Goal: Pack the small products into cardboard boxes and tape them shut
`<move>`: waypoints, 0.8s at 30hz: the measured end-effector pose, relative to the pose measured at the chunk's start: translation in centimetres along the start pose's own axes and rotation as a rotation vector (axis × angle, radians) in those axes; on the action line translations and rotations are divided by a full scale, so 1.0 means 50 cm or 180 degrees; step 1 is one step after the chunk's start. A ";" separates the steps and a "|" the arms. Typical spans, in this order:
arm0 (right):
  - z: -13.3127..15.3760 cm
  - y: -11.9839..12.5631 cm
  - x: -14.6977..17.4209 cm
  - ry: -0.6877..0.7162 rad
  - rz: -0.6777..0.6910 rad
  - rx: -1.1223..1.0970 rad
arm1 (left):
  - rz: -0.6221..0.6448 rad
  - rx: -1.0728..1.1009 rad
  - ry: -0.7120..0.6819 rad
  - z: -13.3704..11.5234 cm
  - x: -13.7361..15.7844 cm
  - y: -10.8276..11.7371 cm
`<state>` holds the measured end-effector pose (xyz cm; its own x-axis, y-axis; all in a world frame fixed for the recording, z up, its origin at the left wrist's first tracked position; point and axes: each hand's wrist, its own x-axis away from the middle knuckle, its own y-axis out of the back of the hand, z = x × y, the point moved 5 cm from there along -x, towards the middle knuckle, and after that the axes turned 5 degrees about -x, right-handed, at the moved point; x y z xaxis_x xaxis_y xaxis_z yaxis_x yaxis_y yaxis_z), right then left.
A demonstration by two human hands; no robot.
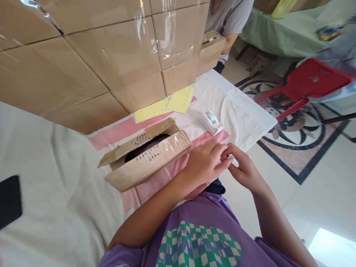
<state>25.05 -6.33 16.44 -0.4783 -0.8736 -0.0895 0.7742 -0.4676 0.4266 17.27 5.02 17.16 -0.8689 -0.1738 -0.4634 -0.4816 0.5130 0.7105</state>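
My left hand (205, 161) and my right hand (244, 167) meet in front of my body, close to the table's near edge. The fingertips of both are drawn together in a pinch and touch. Whatever is between them, if anything, is too small to make out. Left of my hands, a long cardboard box (150, 163) lies with its top flaps parted and something dark inside. Just beyond the hands sits a small white device (211, 123) with a grey window. Two overlapping yellow sheets (181, 100) with small dark dots lie against the carton stack.
Taped cardboard cartons (125, 55) form a wall along the table's far side. A white and pink cloth (230, 100) covers the table. A dark flat object (10, 202) is at far left. Behind the cartons is another person (235, 18). A red chair (314, 79) stands right.
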 end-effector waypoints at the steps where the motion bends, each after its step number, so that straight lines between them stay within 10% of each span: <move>1: 0.012 -0.020 0.005 0.0074 0.0195 -0.0071 | 0.0079 -0.0215 -0.0002 -0.006 0.020 0.022; 15: 0.010 -0.194 0.025 -0.0093 0.1621 -0.0413 | 0.0741 -0.1587 0.0309 -0.032 0.211 0.124; 21: 0.076 -0.074 -0.075 0.0727 -0.0544 0.1325 | -0.0659 -0.0678 0.0905 -0.055 0.282 0.272; 24: 0.169 -0.104 -0.149 0.1943 -0.0331 0.1689 | -0.1020 -0.0358 0.1385 -0.024 0.307 0.336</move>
<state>21.09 3.74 22.50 -0.1081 -0.8203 -0.5616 0.3655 -0.5582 0.7449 -4.29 9.97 22.63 -0.6324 -0.6501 -0.4212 -0.7183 0.2886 0.6331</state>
